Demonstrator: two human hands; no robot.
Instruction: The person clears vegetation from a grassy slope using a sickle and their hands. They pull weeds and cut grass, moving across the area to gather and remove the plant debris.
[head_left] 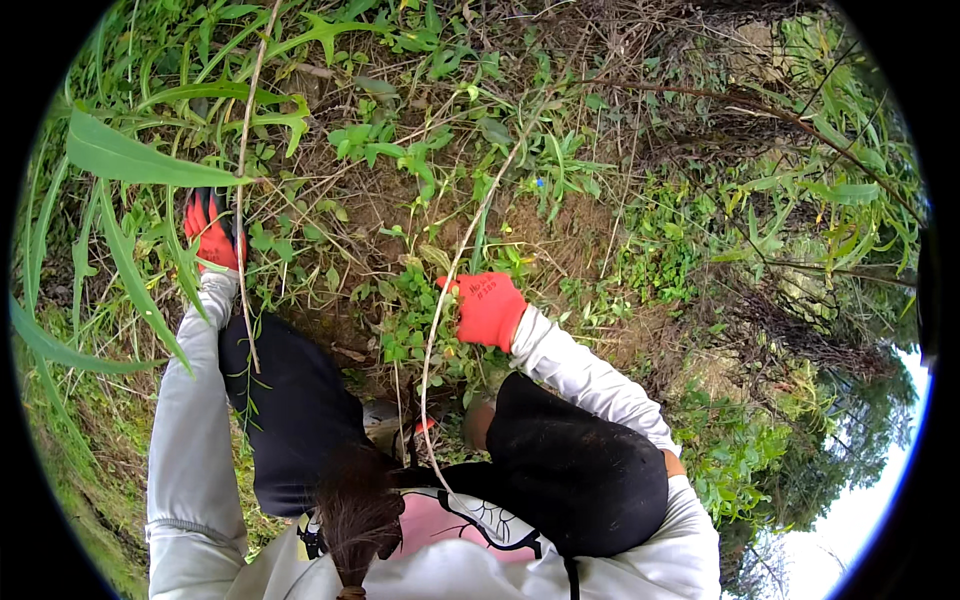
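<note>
Right hand [492,311] is curling beside weeds [405,325], left hand [212,238] is reaching near a leaf [145,157], its finger spread unclear, both holds untellable

From afar I look through the head-worn left fisheye, steeply down past bent knees [590,470] to the left hand [212,230], right hand [492,308] and nearby ground [575,232], sky [850,525] showing at lower right.

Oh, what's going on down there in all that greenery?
A person crouches on weedy ground. The red-gloved right hand is curled beside a long pale stem, close to low leafy plants; whether it grips anything is hidden. The left hand is down near a long green leaf, and what it touches can't be made out.
</note>
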